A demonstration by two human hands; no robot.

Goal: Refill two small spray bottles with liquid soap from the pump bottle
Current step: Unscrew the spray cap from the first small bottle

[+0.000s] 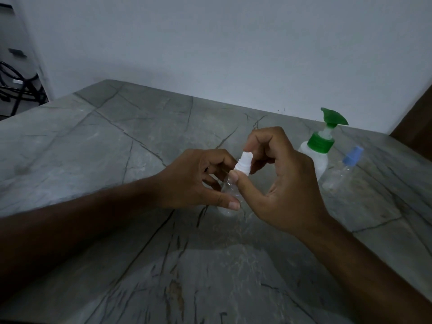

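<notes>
A small clear spray bottle (230,191) stands on the grey stone table (98,146) at the centre. My left hand (198,178) holds its body between thumb and fingers. My right hand (280,181) pinches its white spray cap (244,163) with thumb and forefinger. To the right stands the pump bottle (315,157) with a green collar and green pump head. Beside it, further right, stands a second small clear spray bottle (339,176) with a blue cap, untouched.
A white wall runs behind the table. The table's back edge lies just behind the pump bottle. Dark cables and a cabinet (16,73) show at the far left. A brown surface (416,127) is at the right edge.
</notes>
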